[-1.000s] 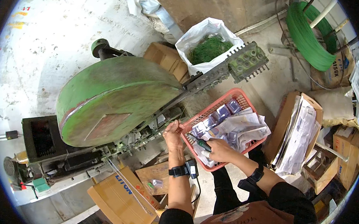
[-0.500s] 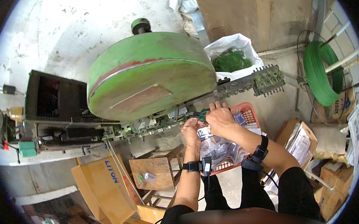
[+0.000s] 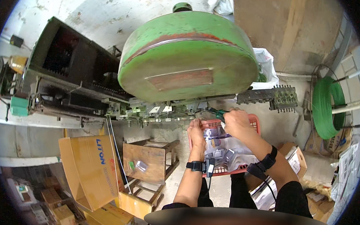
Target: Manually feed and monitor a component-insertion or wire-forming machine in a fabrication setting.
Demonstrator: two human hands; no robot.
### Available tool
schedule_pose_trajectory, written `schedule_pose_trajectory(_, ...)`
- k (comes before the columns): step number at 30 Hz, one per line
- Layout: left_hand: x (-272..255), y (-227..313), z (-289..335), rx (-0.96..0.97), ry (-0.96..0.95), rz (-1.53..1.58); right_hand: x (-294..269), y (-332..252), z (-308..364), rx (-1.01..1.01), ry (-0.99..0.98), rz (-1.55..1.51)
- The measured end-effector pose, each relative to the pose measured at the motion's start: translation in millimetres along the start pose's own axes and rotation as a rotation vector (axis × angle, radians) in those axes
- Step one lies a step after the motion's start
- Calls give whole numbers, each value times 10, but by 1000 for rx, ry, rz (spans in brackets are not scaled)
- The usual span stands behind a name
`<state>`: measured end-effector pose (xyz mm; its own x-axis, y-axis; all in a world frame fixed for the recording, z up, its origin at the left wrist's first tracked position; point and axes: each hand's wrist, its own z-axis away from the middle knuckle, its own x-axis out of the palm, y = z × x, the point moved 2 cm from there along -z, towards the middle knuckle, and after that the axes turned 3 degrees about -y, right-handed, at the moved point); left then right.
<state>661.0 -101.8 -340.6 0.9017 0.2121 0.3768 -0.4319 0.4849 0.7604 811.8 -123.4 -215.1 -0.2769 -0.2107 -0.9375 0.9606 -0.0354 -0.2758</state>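
Note:
My right hand (image 3: 236, 122) is closed round green-handled pliers (image 3: 219, 113), whose dark jaws point left toward the machine's lower edge. My left hand (image 3: 196, 135) lies at the far left corner of a red plastic basket (image 3: 230, 171). Its fingers are curled together; whatever they grip is too small to make out. Clear bags with purplish small parts (image 3: 226, 153) fill the basket, which sits in front of my legs. Just beyond both hands runs the metal bed of a machine (image 3: 190, 107), under a large green round housing (image 3: 182, 73).
A wooden stool (image 3: 152, 162) with small items on it stands to the left, beside an open cardboard carton (image 3: 86, 168). At the right hangs a coil of green wire (image 3: 323, 107). Behind the machine stands a white sack (image 3: 266, 62), and papers lie in a box (image 3: 298, 159).
The view has shifted, so the machine sits farther right. My left hand has drawn back from the pliers' tip to the basket's corner. The right hand keeps hold of the pliers.

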Motion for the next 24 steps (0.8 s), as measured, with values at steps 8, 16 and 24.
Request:
schedule_pose_trajectory(8, 63, -3, -287, 298, -38, -802, -23, -29, -40, -23, 5, 41)
schedule_pose_trajectory(16, 49, -259, -487, 280, -97, -763, -80, 116, -66, 3, -1, 64)
schedule_pose_trajectory(24, 159, -269, -415, 201, -191, -506, -114, 131, 1, 70, -77, 33)
